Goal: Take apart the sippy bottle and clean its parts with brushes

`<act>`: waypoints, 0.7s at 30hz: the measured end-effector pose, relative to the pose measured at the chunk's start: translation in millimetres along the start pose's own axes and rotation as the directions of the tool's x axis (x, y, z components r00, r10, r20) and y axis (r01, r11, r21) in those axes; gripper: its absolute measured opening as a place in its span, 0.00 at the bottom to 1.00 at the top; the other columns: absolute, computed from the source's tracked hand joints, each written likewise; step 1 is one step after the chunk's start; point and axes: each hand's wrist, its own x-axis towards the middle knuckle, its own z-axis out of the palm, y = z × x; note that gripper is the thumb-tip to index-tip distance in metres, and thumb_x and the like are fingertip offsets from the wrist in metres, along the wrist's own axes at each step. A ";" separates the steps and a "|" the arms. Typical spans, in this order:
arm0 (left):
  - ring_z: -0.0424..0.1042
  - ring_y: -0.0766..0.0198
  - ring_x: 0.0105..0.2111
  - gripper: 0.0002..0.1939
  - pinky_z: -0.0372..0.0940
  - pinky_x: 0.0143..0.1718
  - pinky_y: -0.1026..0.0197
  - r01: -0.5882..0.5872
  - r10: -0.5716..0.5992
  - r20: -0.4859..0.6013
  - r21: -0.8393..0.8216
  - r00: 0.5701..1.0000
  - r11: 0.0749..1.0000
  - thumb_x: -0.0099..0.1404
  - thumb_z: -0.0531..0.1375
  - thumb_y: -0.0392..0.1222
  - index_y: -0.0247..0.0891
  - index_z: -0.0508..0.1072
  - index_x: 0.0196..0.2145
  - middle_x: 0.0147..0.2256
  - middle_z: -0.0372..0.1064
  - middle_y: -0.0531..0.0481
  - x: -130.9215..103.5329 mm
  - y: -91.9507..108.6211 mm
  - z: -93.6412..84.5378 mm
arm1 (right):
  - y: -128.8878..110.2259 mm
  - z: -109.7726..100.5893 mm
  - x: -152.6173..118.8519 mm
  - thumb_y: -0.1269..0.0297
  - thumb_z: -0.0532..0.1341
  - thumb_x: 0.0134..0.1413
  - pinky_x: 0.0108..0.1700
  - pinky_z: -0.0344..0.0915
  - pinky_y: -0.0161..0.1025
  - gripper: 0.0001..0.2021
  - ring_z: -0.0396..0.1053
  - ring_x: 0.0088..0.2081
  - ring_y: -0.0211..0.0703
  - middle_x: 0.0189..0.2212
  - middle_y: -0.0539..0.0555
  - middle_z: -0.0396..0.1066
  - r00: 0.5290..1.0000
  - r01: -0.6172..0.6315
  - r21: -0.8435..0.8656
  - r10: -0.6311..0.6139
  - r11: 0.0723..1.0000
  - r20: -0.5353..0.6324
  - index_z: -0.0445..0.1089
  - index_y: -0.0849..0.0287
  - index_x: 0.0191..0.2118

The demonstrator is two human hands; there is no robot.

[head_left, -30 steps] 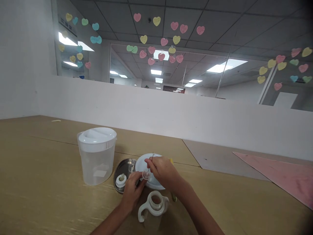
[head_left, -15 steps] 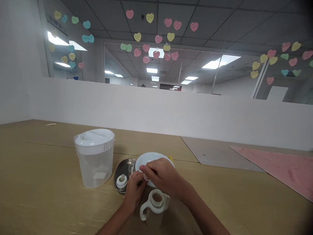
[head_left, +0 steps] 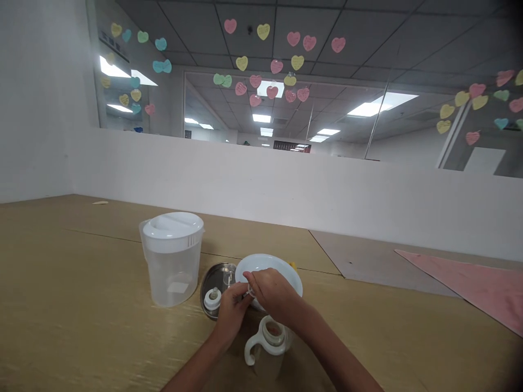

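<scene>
Both hands meet in front of a white bowl (head_left: 289, 272). My left hand (head_left: 232, 311) is closed, its fingertips pinching a small whitish round piece (head_left: 251, 293). My right hand (head_left: 273, 294) closes on the same piece from the right, and its fingers hide most of it. Just below them stands an uncapped baby bottle (head_left: 273, 348), upright, with a white handle curving to the left. Left of my hands lies an oval metal tray (head_left: 207, 280). It carries a bottle nipple in a white collar (head_left: 212, 299) and a clear cap (head_left: 229, 274).
A translucent lidded pitcher (head_left: 174, 267) stands left of the tray. Something yellow (head_left: 293, 265) shows behind the bowl. A grey mat (head_left: 368, 264) and a pink cloth (head_left: 469, 283) lie to the right. A white wall (head_left: 261, 185) runs along the table's back edge.
The whole view has shifted, so things appear slightly farther right. My hands still work on the small piece together, with only slight finger movement.
</scene>
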 end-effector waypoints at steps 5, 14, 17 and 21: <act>0.69 0.56 0.32 0.15 0.63 0.40 0.54 -0.045 0.044 0.008 0.076 0.999 0.996 0.62 0.53 0.45 0.38 0.78 0.30 0.28 0.73 0.47 1.2 -0.9 -0.6 | 7.4 18.3 4.8 0.75 0.48 0.61 0.26 0.49 0.36 0.13 0.65 0.26 0.40 0.29 0.57 0.72 0.998 0.025 -0.132 -0.018 0.991 0.054 0.67 0.63 0.44; 0.68 0.52 0.40 0.16 0.60 0.43 0.51 -0.163 0.176 -0.019 0.294 0.984 0.942 0.63 0.54 0.48 0.44 0.80 0.29 0.39 0.73 0.44 2.7 -12.2 3.4 | 7.7 -16.9 5.7 0.67 0.50 0.57 0.24 0.42 0.34 0.19 0.47 0.20 0.31 0.13 0.44 0.52 0.966 -0.232 0.430 0.259 0.872 -0.004 0.52 0.60 0.15; 0.68 0.53 0.39 0.18 0.60 0.42 0.51 -0.162 0.178 -0.014 0.346 0.984 0.924 0.65 0.52 0.49 0.44 0.80 0.30 0.39 0.73 0.45 0.9 -16.6 8.0 | 3.4 -27.5 5.6 0.66 0.50 0.53 0.23 0.40 0.35 0.20 0.42 0.19 0.31 0.13 0.44 0.42 0.920 -0.267 0.482 0.369 0.835 -0.130 0.43 0.59 0.15; 0.69 0.53 0.38 0.16 0.60 0.41 0.51 -0.151 0.176 -0.039 0.357 0.984 0.922 0.64 0.54 0.49 0.44 0.79 0.29 0.36 0.75 0.46 -0.8 -15.4 10.6 | -2.3 -62.9 -9.5 0.62 0.49 0.54 0.21 0.40 0.33 0.19 0.40 0.18 0.31 0.14 0.44 0.38 0.815 -0.218 0.583 0.475 0.783 -0.333 0.39 0.58 0.17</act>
